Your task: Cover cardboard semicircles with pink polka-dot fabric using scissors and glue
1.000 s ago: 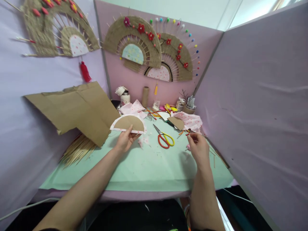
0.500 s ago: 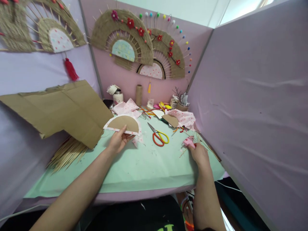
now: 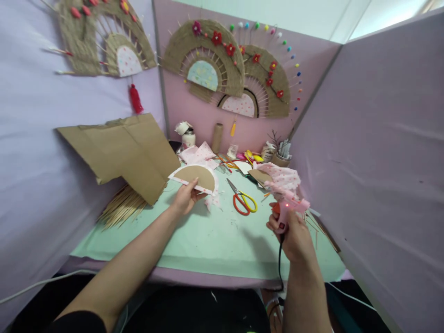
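Clerk: State of work, from the left?

Inspector: A large, angular brown cardboard sheet (image 3: 128, 148) leans over a bundle of thin, straw-coloured wooden sticks (image 3: 125, 206). Next, the left hand (image 3: 187, 199) grips a half-round brown cardboard piece with a white, red-spotted cloth rim (image 3: 194, 177), thumb on its face, held over the pale green table covering (image 3: 208, 240).

Clerk: Done and outstanding?

Inspector: Shaping and laying on cloth appear done, in my judgement. Whether the rim is stuck down I cannot tell; no glue is discernible. To its right, steel scissors with one red and one yellow handle (image 3: 243, 200) lie unheld. Beyond them, the right hand (image 3: 294, 233) is closed round a pink plastic glue gun with a black cord (image 3: 293, 203), its red light showing, well apart from the piece. The hands are apart.

Clerk: Brands, labels?

Inspector: None legible. Marks on the white, round jar (image 3: 188, 138) at the back cannot be read, nor any on the gun.
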Action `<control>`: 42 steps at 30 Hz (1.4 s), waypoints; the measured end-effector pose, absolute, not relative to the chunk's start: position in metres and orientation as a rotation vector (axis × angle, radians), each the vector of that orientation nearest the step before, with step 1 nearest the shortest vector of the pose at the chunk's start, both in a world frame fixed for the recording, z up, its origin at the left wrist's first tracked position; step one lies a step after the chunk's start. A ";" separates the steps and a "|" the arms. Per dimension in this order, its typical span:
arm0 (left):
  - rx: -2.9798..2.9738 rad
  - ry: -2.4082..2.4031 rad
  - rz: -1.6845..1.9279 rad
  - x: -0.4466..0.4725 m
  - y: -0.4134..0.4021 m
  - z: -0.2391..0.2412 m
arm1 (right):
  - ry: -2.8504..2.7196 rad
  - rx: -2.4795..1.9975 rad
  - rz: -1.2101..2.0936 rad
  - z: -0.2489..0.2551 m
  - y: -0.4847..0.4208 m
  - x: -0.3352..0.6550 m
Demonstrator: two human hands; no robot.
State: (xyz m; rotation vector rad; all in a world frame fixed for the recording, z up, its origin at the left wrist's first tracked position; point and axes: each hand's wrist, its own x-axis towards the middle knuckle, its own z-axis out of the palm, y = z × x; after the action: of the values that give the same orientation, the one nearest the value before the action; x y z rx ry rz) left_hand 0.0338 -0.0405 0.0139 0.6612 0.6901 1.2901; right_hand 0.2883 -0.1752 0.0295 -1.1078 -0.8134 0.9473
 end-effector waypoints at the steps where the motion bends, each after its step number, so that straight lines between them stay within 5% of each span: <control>1: 0.672 0.695 1.295 0.034 -0.041 0.014 | -0.881 -1.133 0.993 0.029 -0.177 0.276; 11: 0.807 0.702 1.368 0.032 -0.038 0.008 | -1.363 -1.421 0.876 0.008 -0.181 0.222; 42: 0.921 0.714 1.330 0.033 -0.040 0.005 | -1.501 -1.476 0.770 -0.003 -0.179 0.220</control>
State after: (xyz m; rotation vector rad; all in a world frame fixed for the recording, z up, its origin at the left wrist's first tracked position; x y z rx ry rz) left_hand 0.0335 -0.0403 0.0048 0.9205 0.7140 1.3301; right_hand 0.2198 -0.1786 -0.0032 -1.4758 -1.5006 0.7700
